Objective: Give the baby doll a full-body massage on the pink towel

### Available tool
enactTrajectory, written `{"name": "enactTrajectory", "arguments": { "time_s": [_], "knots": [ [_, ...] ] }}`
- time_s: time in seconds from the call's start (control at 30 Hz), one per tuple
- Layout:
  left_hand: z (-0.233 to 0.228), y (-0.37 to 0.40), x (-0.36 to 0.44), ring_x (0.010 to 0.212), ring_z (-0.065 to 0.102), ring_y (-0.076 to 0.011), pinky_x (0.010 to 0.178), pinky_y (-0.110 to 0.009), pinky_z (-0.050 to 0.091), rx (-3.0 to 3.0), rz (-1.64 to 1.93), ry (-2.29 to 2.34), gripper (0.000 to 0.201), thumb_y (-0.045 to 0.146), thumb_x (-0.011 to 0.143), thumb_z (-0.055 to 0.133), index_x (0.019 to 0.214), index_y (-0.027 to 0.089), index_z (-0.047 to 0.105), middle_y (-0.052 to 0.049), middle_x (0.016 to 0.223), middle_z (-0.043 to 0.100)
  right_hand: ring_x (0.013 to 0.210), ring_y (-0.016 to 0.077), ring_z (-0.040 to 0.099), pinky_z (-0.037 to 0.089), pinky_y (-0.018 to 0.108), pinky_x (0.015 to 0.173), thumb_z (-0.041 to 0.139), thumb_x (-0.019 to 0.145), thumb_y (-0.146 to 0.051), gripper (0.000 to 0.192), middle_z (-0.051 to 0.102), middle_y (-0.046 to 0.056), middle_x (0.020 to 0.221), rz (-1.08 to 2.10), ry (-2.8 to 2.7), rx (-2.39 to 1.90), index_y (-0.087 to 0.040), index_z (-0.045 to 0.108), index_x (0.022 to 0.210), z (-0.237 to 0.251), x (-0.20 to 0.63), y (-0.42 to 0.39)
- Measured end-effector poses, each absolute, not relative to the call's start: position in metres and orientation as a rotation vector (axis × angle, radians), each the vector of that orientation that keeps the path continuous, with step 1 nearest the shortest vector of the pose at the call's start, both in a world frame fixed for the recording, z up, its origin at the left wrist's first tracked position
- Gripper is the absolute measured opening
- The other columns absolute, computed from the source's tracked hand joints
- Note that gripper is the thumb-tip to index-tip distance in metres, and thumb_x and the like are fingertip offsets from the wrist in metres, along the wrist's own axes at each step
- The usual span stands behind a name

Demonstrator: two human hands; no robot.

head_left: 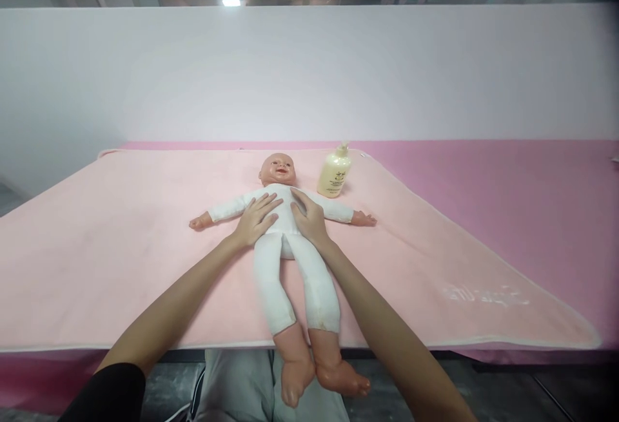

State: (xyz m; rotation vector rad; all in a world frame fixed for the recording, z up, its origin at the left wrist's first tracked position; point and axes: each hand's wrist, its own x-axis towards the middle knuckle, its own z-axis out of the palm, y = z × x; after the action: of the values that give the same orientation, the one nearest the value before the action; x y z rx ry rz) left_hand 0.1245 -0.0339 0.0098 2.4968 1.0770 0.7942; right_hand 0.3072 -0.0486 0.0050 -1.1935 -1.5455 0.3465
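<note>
1. On the pale pink blanket (120, 261) lies a baby doll (285, 241), face up, head away from the camera, arms spread out to either side and legs pointing toward the near edge.
2. Its bare feet hang past the near edge of the blanket, above the person's grey trousers (242, 390).
3. The doll wears a white one-piece suit; its hands, feet and head are bare plastic.
4. The left hand (256, 219) lies flat on the doll's torso, on the side of the arm that reaches left in the picture, fingers stretched out and relaxed, gripping nothing.
5. The right hand (308, 217) rests palm down on the other side of the torso, fingers likewise extended and not closed around anything.
6. The two hands sit just beside each other on the chest, fingertips angled toward the doll's head, nearly meeting at the middle.
7. A cream-yellow pump bottle (334, 173) stands upright on the blanket, near the doll's head and just beyond its arm on the right of the picture, untouched.
8. The blanket covers a darker pink table surface (532, 196), which runs on to the right, with a plain white wall (309, 67) behind.
</note>
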Motion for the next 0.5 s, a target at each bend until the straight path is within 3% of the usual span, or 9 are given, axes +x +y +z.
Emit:
{"name": "enactTrajectory", "arguments": {
  "time_s": [0.1,0.23,0.37,0.5],
  "knots": [
    [0.004,-0.03,0.123,0.144,0.019,-0.0223,0.117,-0.049,0.014,2.414,0.858,1.178,0.052,0.046,0.095,0.032,0.142,0.026,0.039,-0.003,0.154,0.026,0.106,0.0178,0.062,0.038,0.037,0.11,0.048,0.079,-0.025,0.03,0.068,0.003,0.106,0.43,-1.515,-1.066,-0.019,0.07,0.099,0.006,0.305,-0.052],
    [-0.002,-0.024,0.121,0.143,0.023,-0.0226,0.117,-0.045,0.02,2.313,0.935,1.303,0.054,0.045,0.095,0.033,0.142,0.02,0.039,-0.008,0.153,0.028,0.094,0.0179,0.067,0.031,0.04,0.115,0.05,0.074,-0.022,0.022,0.071,0.001,0.084,0.631,-1.466,-1.0,-0.02,0.072,0.073,0.012,0.302,-0.056],
    [-0.006,-0.019,0.117,0.132,0.043,-0.0209,0.113,-0.041,0.031,2.284,1.102,1.385,0.045,0.025,0.093,0.032,0.133,0.014,0.05,-0.01,0.138,0.051,0.093,0.0175,0.067,0.031,0.042,0.115,0.05,0.075,-0.022,0.023,0.071,0.0,0.087,0.749,-1.666,-0.933,-0.021,0.073,0.077,0.017,0.299,-0.06],
    [-0.005,-0.022,0.109,0.108,0.06,-0.0181,0.1,-0.034,0.044,2.202,1.302,1.421,0.05,0.004,0.079,0.036,0.124,0.013,0.057,-0.008,0.115,0.067,0.122,0.0181,0.052,0.014,0.049,0.119,0.048,0.082,-0.022,0.028,0.066,0.002,0.112,0.654,-1.899,-1.04,-0.023,0.071,0.098,0.018,0.296,-0.06]
  ]
}}
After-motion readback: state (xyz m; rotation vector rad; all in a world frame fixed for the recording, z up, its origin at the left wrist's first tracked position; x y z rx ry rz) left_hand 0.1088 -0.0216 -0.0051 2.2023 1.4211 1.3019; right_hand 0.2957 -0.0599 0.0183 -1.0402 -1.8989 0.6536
